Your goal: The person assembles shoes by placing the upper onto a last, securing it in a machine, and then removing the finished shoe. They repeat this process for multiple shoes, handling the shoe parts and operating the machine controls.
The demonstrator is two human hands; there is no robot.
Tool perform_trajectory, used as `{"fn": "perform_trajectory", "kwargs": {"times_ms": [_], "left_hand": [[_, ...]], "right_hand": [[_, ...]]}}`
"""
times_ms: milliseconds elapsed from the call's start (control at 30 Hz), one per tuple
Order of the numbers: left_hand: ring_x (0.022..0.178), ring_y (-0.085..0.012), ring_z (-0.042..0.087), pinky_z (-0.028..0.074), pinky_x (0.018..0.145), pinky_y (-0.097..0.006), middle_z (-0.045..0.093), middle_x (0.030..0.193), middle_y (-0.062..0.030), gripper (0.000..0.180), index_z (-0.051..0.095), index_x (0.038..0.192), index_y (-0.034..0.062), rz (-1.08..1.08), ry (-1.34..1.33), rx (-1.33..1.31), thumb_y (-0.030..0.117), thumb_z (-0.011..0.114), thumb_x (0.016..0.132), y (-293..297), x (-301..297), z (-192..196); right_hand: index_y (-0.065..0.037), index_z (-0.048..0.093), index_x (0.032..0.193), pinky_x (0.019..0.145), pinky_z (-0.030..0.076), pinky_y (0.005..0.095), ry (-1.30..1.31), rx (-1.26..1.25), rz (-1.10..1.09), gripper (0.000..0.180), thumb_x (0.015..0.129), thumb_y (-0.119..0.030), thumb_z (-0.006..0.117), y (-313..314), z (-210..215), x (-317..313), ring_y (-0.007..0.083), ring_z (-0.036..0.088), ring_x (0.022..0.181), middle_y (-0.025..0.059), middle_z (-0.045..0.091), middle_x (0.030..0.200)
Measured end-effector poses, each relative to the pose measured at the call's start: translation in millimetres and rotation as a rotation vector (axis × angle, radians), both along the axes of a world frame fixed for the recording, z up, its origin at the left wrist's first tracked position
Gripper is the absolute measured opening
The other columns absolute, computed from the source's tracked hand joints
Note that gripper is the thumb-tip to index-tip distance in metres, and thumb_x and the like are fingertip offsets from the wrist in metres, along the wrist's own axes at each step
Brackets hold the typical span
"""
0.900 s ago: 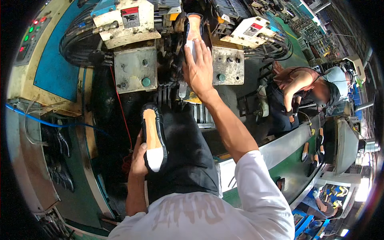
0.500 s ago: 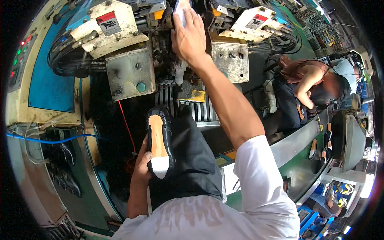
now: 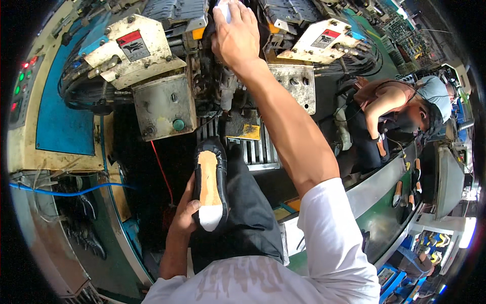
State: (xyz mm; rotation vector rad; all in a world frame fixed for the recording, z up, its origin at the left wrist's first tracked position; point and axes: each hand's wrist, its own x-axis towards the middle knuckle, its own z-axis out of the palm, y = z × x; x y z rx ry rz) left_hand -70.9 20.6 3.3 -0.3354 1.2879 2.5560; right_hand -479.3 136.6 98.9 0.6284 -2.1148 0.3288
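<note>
My left hand (image 3: 184,212) is closed around a black shoe upper (image 3: 208,177), held bottom up over my lap. Its tan insole faces me, with a white patch at the end nearest my body; the thumb presses the side of the shoe. Far ahead, my right arm stretches up to the machine (image 3: 202,66). There my right hand (image 3: 238,43) lies over another shoe (image 3: 223,11), fingers curled on it. Only a whitish part of that shoe shows beside the fingers; the hand and the picture's edge hide the rest.
Two cream machine plates with warning labels (image 3: 133,44) flank my reach. Below the left one is a metal box with a green button (image 3: 178,124). A co-worker (image 3: 385,109) bends over at the right, by a conveyor (image 3: 374,228) with several shoes. A blue hose (image 3: 71,192) crosses at left.
The shoe in my left hand has shifted slightly right. My right hand sits a little higher and further left, covering more of the other shoe. The co-worker's arms have moved.
</note>
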Motion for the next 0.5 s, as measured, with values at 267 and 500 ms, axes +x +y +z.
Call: {"fn": "perform_trajectory", "kwargs": {"times_ms": [267, 500], "left_hand": [[0.154, -0.0299, 0.041, 0.03, 0.127, -0.041, 0.038, 0.168, -0.0183, 0.12, 0.017, 0.17, -0.0002, 0.213, 0.153, -0.109, 0.03, 0.073, 0.069, -22.2, 62.1, 54.6], [0.145, -0.0251, 0.045, 0.032, 0.122, -0.035, 0.045, 0.162, -0.0147, 0.099, 0.028, 0.171, 0.0118, 0.473, -0.098, -0.421, 0.015, 0.075, 0.083, -82.5, 184.4, 24.6]], "right_hand": [[-0.008, 0.067, 0.138, 0.114, 0.041, 0.0567, -0.055, -0.031, 0.235, 0.06, 0.079, -0.018, 0.077, 8.4, 11.6, 38.1, 0.0489, 0.051, 0.131, 0.0302, 0.056, 0.138], [-0.004, 0.054, 0.153, 0.121, 0.038, 0.0541, -0.924, 0.119, 0.247, 0.053, 0.105, -0.022, 0.063, 89.1, -218.6, 277.7, 0.0487, 0.043, 0.147, 0.0278, 0.046, 0.16]]}}
